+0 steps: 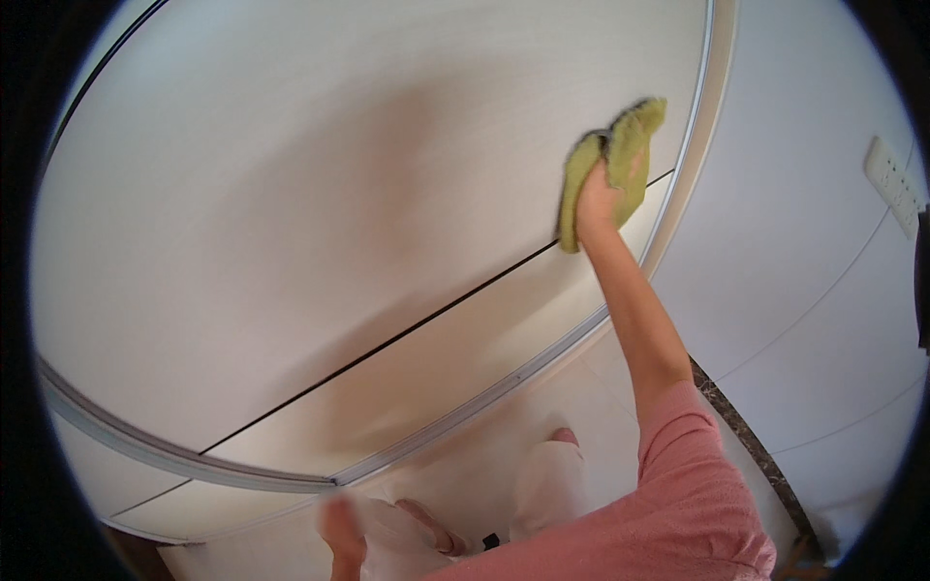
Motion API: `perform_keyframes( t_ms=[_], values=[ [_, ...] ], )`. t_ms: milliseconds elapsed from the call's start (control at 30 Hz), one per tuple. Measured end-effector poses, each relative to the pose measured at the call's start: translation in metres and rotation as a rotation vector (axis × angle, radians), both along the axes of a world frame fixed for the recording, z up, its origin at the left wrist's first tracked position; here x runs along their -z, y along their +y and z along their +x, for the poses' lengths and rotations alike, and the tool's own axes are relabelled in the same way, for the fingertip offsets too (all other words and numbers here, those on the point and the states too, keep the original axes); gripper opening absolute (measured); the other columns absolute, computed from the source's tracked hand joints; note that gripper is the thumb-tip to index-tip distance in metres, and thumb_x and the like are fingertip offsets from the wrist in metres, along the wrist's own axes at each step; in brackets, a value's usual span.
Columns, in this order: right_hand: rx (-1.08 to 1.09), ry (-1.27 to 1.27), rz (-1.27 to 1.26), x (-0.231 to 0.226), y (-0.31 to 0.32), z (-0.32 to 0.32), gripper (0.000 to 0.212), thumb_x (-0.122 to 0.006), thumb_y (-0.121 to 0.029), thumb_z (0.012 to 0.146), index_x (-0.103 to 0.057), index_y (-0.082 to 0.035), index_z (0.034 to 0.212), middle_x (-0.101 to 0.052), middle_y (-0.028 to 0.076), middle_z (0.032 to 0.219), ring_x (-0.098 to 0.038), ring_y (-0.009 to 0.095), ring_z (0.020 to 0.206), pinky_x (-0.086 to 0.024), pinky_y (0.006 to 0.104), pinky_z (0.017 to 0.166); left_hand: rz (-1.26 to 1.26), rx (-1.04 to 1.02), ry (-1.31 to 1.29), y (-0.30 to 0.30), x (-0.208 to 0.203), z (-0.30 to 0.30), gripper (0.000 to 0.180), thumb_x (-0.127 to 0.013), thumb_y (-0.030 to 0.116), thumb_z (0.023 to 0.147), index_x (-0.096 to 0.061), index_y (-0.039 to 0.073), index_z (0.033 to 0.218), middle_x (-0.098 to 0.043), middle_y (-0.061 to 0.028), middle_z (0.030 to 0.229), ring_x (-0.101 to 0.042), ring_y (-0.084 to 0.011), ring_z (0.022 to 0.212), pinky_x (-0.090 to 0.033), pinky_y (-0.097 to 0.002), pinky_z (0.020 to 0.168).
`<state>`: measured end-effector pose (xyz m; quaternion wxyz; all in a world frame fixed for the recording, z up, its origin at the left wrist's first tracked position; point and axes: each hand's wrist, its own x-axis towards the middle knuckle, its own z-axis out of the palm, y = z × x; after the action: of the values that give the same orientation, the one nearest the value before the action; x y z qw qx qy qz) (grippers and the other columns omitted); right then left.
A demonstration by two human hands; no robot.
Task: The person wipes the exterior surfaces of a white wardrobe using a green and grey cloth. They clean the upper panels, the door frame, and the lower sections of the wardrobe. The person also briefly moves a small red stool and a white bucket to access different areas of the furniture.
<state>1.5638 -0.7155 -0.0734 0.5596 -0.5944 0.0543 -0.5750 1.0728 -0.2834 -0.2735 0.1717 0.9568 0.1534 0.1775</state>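
My right arm is stretched out, and my right hand [599, 201] is closed on a fuzzy yellow-green cloth [632, 145]. The cloth is bunched around the fingers and lies against a large cream door panel [291, 203], near its right edge. It overlaps a thin black line [417, 332] that runs slantwise across the panel. Low at the left, beside my leg, hangs my left hand [341, 528]. Blur hides how its fingers are held, and no object shows in it.
A silver metal frame [455, 419] edges the panel at the bottom and right. To the right stands a white tiled wall [794, 242] with a socket strip [893, 184] and dark marble skirting [746, 436]. Pale floor tiles [605, 407] lie around my feet.
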Motion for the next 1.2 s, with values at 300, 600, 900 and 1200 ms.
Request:
perform_keyframes(
  t_ms=[300,600,900,1200],
  values=[
    [0.010,-0.345,-0.958,-0.053,0.241,-0.158,0.051,-0.062,-0.016,0.087,-0.054,-0.022,0.136,-0.041,0.018,0.152,-0.043,0.043,0.133,-0.039,0.0540,0.101,-0.227,-0.095,0.084,0.009,-0.015,-0.011,0.030,-0.041,0.018,0.100,-0.066,0.002,0.093,-0.064,-0.0157,0.096,-0.061,-0.0364,0.093,-0.049,-0.0418,0.083],
    [-1.185,-0.267,-1.644,-0.035,0.271,-0.209,0.041,-0.062,-0.020,0.092,-0.059,-0.020,0.133,-0.051,0.013,0.144,-0.048,0.028,0.132,-0.037,0.0414,0.109,-0.089,-0.068,-0.170,0.033,0.026,-0.048,0.026,-0.048,0.027,0.099,-0.065,0.007,0.101,-0.065,-0.0164,0.098,-0.061,-0.0377,0.092,-0.050,-0.0495,0.077],
    [0.024,-0.590,-1.007,-0.208,0.365,-0.241,0.049,-0.059,-0.011,0.091,-0.054,-0.017,0.140,-0.040,0.014,0.152,-0.033,0.038,0.142,-0.029,0.0555,0.113,-0.424,-0.265,-0.239,0.044,-0.006,-0.086,0.027,-0.046,0.019,0.099,-0.069,0.005,0.099,-0.067,-0.0117,0.097,-0.064,-0.0316,0.091,-0.051,-0.0388,0.080],
    [-0.214,-0.769,-1.300,-0.116,0.567,-0.334,0.050,-0.059,-0.016,0.093,-0.050,-0.014,0.143,-0.047,0.014,0.147,-0.045,0.036,0.133,-0.038,0.0498,0.107,-0.434,-0.317,-0.278,0.060,0.002,-0.090,0.022,-0.052,0.021,0.096,-0.070,0.009,0.094,-0.066,-0.0085,0.092,-0.063,-0.0312,0.084,-0.051,-0.0427,0.075]
  ],
)
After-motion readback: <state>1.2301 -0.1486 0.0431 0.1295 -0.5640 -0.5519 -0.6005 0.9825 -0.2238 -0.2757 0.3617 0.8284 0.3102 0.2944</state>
